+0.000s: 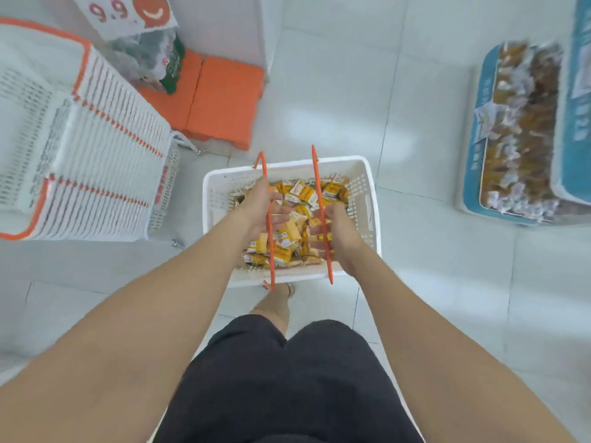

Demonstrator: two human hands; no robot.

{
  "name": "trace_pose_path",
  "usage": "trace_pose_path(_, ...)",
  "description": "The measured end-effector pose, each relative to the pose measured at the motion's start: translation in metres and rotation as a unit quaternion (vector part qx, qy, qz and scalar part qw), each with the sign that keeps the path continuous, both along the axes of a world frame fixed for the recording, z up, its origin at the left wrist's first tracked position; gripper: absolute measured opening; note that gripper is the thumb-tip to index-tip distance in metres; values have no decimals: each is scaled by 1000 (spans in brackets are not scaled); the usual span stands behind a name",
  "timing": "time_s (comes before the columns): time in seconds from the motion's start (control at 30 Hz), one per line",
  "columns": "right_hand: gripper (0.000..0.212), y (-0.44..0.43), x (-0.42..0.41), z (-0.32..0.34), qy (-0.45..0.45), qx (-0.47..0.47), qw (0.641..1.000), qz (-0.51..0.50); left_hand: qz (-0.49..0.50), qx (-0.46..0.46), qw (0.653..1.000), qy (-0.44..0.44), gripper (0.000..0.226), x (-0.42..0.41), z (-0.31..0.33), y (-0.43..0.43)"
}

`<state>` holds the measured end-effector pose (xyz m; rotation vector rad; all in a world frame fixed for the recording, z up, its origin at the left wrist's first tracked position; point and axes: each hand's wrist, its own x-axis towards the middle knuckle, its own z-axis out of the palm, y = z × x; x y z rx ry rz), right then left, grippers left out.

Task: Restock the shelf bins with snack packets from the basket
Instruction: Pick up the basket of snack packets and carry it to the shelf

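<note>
**Both hands down in the snack basket**

Head view: a white perforated plastic basket (367, 199) sits on the pale tiled floor at the centre of the frame. It is heaped with small yellow-and-white snack packets (297, 199). Its two thin orange handles (318, 187) stand upright and cross in front of the hands.

The left hand (260, 204) reaches in over the packets with its fingers fairly straight and slightly spread. The right hand (339, 231) faces it from the basket's right side, fingers loosely bent. Blur hides whether either hand touches a packet.

At the right edge of the frame is a blue-and-white shelf bin (476, 148) of brown wrapped snacks. A stack of white slatted baskets with orange trim (96, 148) fills the left. Orange plastic blocks (220, 100) lie at upper centre.
</note>
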<state>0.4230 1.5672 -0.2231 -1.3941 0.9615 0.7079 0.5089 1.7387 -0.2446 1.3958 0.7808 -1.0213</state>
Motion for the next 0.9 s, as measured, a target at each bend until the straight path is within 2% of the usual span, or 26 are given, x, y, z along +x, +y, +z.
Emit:
trace_pose_path(0.1, 46, -44, -74, 28, -12, 22, 995, -98, -121, 29, 992, -25, 49, -45, 30, -60)
trace_pose_path(0.23, 48, -106, -168, 51, -44, 43, 978, -200, -256, 67, 959, -98, 18, -107, 60, -148)
trace_pose_path(0.37, 48, -176, -263, 71, -61, 42, 953, -295, -361, 81, 918, -142, 22, -163, 73, -241)
trace_pose_path(0.53, 48, -257, -355, 88, -92, 48, 915, -390, -443, 55, 877, -175, 21, -243, 99, -369)
trace_pose_path(0.7, 58, -352, -406, 96, -108, 29, 881, -460, -480, 19, 857, -185, 21, -292, 101, -491)
trace_pose_path(0.83, 40, -447, -431, 90, -81, -37, 826, -557, -500, -1, 844, -193, 22, -320, 87, -600)
trace_pose_path(0.9, 39, -499, -444, 88, -57, -79, 801, -591, -513, -21, 839, -179, 23, -334, 86, -655)
